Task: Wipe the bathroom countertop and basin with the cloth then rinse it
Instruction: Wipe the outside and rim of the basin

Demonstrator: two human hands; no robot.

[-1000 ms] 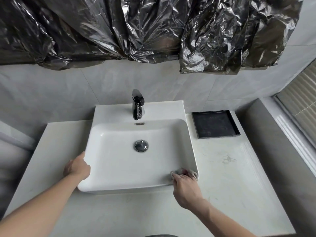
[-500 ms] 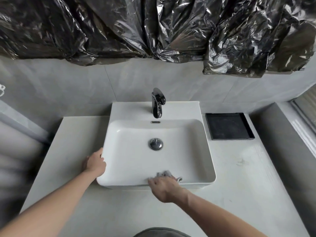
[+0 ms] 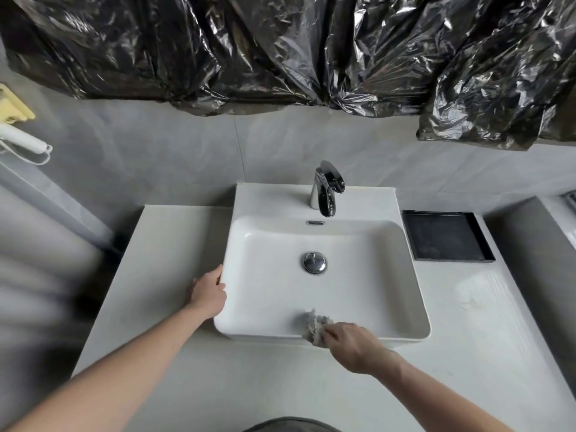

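A white rectangular basin (image 3: 367,275) stands on a pale countertop (image 3: 467,353), with a chrome faucet (image 3: 327,190) at its back and a chrome drain plug (image 3: 314,262) in its floor. My right hand (image 3: 352,342) presses a small grey cloth (image 3: 313,325) onto the basin's front rim, near the middle. The cloth hangs partly over the rim's inner and outer sides. My left hand (image 3: 208,293) rests flat against the basin's left outer wall, holding nothing.
A black square tray (image 3: 448,241) sits on the countertop right of the basin. Crumpled black plastic sheeting (image 3: 280,48) covers the wall above. A raised grey ledge (image 3: 530,260) borders the right side. A white handle with a yellow piece (image 3: 15,120) hangs at far left.
My right hand has slid the cloth leftward along the basin's front rim, from the right corner toward the middle. The camera view has shifted left. My left hand stays on the basin's left side.
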